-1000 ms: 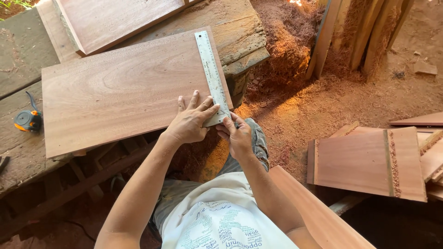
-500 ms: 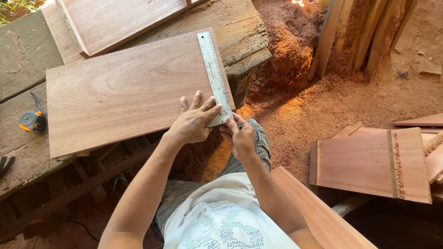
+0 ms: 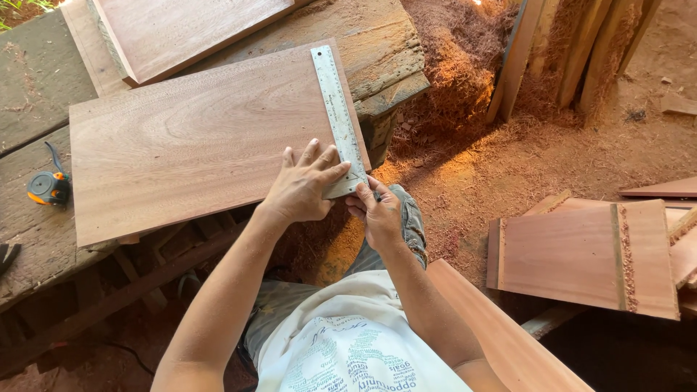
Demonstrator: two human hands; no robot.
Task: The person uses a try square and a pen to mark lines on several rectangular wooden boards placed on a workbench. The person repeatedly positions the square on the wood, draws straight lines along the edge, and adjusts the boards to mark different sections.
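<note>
A person stands at a rough wooden table (image 3: 43, 80) with a smooth reddish board (image 3: 196, 138) lying flat on it. A metal ruler (image 3: 335, 109) lies along the right edge of this board, from the far end to the near corner. The left hand (image 3: 303, 190) is spread flat with open fingers, pressing on the near end of the ruler and on the board beside it; I think this is to keep the ruler from sliding. The right hand (image 3: 377, 212) is at the near right corner of the board, just beside the end of the ruler, with its fingers curled together as if pinching something thin. What it pinches, I cannot tell, because the fingers hide it.

At the left on the table rests an orange and black tape measure (image 3: 49, 187), well apart from both hands. A second board (image 3: 181, 29) lies further back, partly behind the first one. On the ground at the right there is much red sawdust (image 3: 465, 65), and some more cut boards (image 3: 581, 254) are stacked near the person's leg.
</note>
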